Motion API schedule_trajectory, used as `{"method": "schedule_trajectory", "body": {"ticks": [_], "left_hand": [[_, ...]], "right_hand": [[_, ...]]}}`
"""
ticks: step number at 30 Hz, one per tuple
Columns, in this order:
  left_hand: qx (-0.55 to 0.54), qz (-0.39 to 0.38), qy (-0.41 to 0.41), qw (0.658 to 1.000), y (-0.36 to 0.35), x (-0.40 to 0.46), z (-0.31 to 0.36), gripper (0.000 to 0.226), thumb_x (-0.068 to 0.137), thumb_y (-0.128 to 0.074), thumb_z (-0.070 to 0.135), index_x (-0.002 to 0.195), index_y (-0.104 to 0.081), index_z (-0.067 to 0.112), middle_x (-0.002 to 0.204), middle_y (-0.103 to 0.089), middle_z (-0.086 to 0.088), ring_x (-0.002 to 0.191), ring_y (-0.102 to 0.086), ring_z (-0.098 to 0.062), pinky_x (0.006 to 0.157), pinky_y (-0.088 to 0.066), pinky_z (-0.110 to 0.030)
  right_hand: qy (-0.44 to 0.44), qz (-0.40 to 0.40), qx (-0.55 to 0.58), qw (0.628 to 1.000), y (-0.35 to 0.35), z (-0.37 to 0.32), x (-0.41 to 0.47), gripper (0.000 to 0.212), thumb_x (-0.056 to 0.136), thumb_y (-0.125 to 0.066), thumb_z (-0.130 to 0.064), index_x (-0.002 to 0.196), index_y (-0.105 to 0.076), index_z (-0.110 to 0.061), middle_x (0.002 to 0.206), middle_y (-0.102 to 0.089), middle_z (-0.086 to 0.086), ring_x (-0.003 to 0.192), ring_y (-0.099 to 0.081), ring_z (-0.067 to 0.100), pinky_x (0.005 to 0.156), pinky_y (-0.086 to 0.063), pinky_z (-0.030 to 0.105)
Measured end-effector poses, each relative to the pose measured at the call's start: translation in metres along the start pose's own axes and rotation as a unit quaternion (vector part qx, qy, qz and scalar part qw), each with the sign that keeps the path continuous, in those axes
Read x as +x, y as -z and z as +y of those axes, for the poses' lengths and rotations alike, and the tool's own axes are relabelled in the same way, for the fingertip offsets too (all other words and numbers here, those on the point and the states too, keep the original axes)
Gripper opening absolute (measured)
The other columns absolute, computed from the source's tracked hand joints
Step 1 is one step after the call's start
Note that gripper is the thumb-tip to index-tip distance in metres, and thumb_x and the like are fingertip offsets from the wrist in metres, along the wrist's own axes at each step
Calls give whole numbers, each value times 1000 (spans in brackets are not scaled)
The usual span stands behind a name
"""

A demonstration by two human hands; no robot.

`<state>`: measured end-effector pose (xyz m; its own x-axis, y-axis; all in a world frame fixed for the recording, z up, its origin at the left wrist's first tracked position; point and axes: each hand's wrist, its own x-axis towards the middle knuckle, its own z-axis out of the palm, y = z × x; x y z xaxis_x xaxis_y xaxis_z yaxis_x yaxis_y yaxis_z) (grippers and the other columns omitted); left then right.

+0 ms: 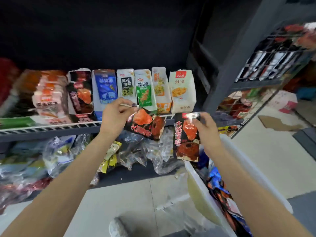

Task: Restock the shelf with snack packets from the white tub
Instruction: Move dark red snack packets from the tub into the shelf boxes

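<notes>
My left hand (116, 115) pinches the top edge of a black-and-red snack packet (147, 125), which hangs tilted in front of the wire shelf (51, 128). My right hand (204, 127) grips a second black-and-red packet (186, 141) by its top, upright, just above the white tub (256, 173). The tub stands on the floor at the lower right, with several blue and dark packets (220, 190) inside. On the shelf, a row of open display boxes holds snacks, among them a matching black-and-red box (80, 93).
Clear plastic bags and loose packets (109, 154) crowd the bottom shelf. A dark post (227, 69) and a wire-grid rack (273, 62) with goods stand to the right. Cardboard (277, 123) lies on the tiled floor. A grey shoe (118, 228) shows at the bottom.
</notes>
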<state>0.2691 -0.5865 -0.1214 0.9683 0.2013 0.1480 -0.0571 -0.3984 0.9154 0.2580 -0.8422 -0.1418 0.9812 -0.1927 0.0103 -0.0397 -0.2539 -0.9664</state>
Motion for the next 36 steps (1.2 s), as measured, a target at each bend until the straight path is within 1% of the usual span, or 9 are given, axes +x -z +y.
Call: {"method": "schedule_trajectory", "body": {"ticks": [3, 7, 10, 12, 14, 17, 19, 30, 36], "left_hand": [[26, 0, -9, 1000, 51, 29, -9, 13, 81, -72, 18, 85, -61, 13, 72, -64, 7, 66, -59, 3, 62, -43, -9], [77, 9, -46, 996, 111, 63, -20, 10, 81, -72, 17, 79, -62, 18, 71, -63, 12, 70, -60, 1, 61, -40, -5], [122, 47, -69, 989, 151, 83, -24, 11, 82, -71, 21, 80, -61, 23, 70, -61, 17, 67, -57, 5, 59, -38, -2], [146, 67, -69, 985, 171, 96, -28, 8, 82, -70, 25, 82, -62, 24, 74, -66, 11, 71, -62, -2, 67, -45, -10], [175, 76, -73, 979, 184, 108, -32, 7, 83, -69, 28, 85, -64, 24, 79, -68, 8, 77, -65, -10, 74, -52, -29], [220, 77, -89, 968, 191, 124, -38, 8, 84, -68, 30, 86, -64, 24, 82, -69, 7, 82, -65, -15, 76, -53, -38], [270, 53, -100, 956, 191, 134, -44, 10, 86, -66, 31, 90, -64, 23, 86, -71, 5, 86, -65, -18, 76, -53, -38], [460, -119, -171, 863, 162, 168, -82, 23, 93, -54, 33, 113, -59, 24, 110, -66, 2, 99, -62, -19, 77, -50, -32], [451, -102, -268, 845, 167, 159, -103, 29, 86, -65, 16, 115, -65, 13, 110, -63, -4, 107, -56, -25, 84, -45, -38]], "right_hand": [[40, -39, -91, 994, -52, -33, 13, 17, 90, -56, -8, 84, -49, -22, 73, -54, 10, 58, -49, 9, 55, -39, 24], [104, -109, -202, 968, -114, -76, 22, 27, 80, -66, -1, 78, -46, -20, 81, -62, 4, 79, -61, 17, 65, -45, 32], [175, -142, -279, 933, -147, -104, 26, 22, 82, -66, -5, 89, -57, -24, 94, -66, -6, 90, -63, 13, 68, -44, 21], [214, -136, -308, 917, -163, -119, 30, 20, 84, -64, -7, 101, -67, -19, 98, -68, -7, 85, -58, 6, 66, -37, 2], [235, -120, -305, 915, -179, -130, 35, 16, 86, -64, -9, 99, -71, -16, 95, -68, -8, 86, -56, 2, 67, -32, -4], [240, -118, -273, 924, -201, -136, 44, 13, 86, -64, -11, 97, -71, -14, 97, -70, -5, 93, -60, 6, 82, -40, 11], [232, -121, -251, 932, -212, -137, 50, 13, 86, -64, -12, 97, -71, -15, 93, -68, -7, 92, -60, 4, 85, -44, 18], [229, -138, -212, 940, -243, -133, 64, 13, 84, -67, -11, 95, -72, -16, 90, -68, -7, 88, -62, 5, 85, -46, 18], [221, -138, -193, 946, -251, -131, 69, 15, 83, -67, -10, 96, -72, -15, 88, -67, -7, 89, -64, 9, 83, -50, 23]]}}
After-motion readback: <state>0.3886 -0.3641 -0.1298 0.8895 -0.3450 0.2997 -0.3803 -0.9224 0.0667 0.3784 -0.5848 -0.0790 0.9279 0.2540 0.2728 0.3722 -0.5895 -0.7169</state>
